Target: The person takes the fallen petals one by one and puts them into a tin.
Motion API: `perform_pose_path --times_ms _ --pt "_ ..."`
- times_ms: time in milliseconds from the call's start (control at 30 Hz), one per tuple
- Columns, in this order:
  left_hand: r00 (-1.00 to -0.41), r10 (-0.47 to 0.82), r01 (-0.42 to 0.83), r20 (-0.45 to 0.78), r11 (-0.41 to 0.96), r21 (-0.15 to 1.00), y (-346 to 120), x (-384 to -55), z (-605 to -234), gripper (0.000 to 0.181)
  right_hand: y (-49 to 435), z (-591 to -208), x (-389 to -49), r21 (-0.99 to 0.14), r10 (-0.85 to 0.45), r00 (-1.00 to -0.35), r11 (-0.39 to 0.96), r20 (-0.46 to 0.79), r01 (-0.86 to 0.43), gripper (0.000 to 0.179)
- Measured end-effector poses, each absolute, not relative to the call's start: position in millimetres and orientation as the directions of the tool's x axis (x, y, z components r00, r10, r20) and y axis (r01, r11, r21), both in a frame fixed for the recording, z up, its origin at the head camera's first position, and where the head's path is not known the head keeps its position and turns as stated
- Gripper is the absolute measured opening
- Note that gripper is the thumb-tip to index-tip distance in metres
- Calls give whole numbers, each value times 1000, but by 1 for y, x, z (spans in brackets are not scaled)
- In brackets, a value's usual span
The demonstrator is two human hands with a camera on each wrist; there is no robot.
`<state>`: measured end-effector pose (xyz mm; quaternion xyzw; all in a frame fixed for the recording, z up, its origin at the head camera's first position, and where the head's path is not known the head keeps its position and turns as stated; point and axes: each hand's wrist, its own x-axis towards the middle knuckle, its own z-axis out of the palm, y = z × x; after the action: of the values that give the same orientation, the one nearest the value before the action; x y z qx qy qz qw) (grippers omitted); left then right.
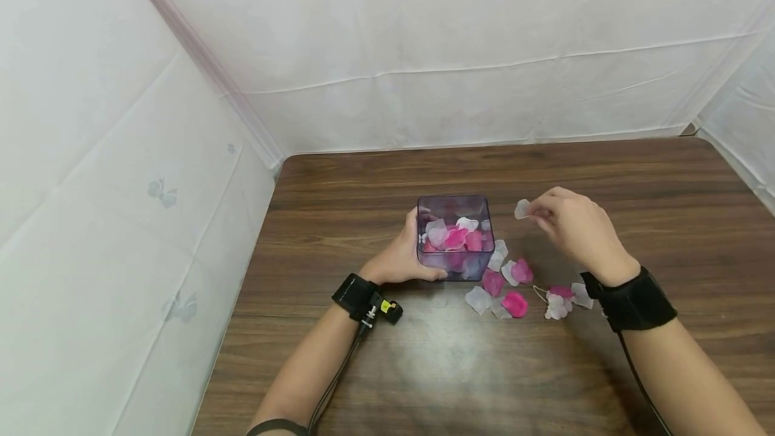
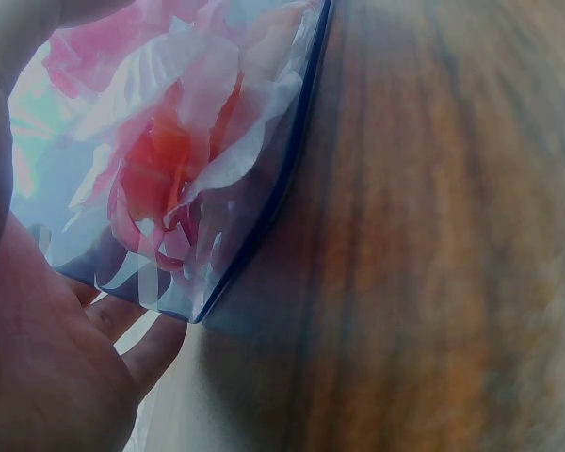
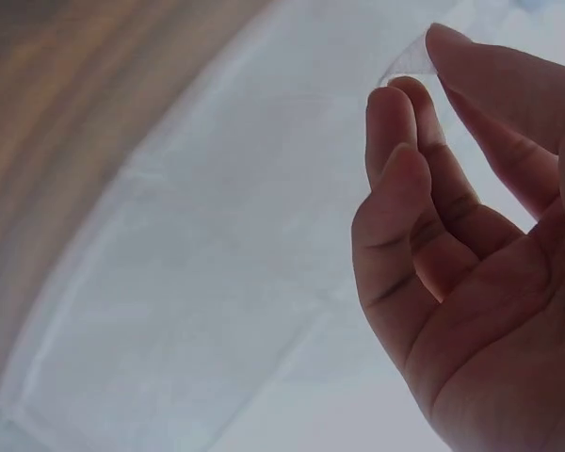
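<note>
A clear purple-tinted square container (image 1: 455,204) holds pink and white artificial petals (image 1: 455,239). My left hand (image 1: 402,254) grips it from the left side, thumb along the near face. In the left wrist view, the fingers of my left hand (image 2: 66,358) curl round the container's wall (image 2: 71,250), with petals pressed inside. To the right of the container, my right hand (image 1: 575,227) pinches one white petal (image 1: 522,209) above the table. In the right wrist view, that petal (image 3: 411,62) shows between thumb and fingertips, the other fingers of my right hand (image 3: 471,254) bent.
Loose pink and white petals (image 1: 515,304) lie on the brown wooden table (image 1: 339,207), just right of and in front of the container. A white petal cluster (image 1: 558,306) with a thin loop of string lies near the right wrist. White sheets (image 1: 424,106) hang behind and beside the table.
</note>
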<state>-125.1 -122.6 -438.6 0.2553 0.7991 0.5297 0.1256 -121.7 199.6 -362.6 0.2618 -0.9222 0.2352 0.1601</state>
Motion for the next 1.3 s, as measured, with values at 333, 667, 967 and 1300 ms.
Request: perform_pose_path --times_ms 333,667,967,1300 --pt "-836 544 276 76 297 914 -122 -126 -438 122 152 -332 -110 -325 -464 -728 679 504 -658 15" --pt "-839 543 250 39 321 914 -122 -126 -438 124 111 -334 -112 -347 -541 -727 644 423 -682 15" --pt "-833 549 267 62 303 915 -122 -126 -438 123 103 -337 -110 -356 -562 -724 633 399 -688 18" --pt "-834 546 295 83 314 902 -124 -127 -439 124 129 -340 -116 -391 -469 -781 684 412 -617 16"
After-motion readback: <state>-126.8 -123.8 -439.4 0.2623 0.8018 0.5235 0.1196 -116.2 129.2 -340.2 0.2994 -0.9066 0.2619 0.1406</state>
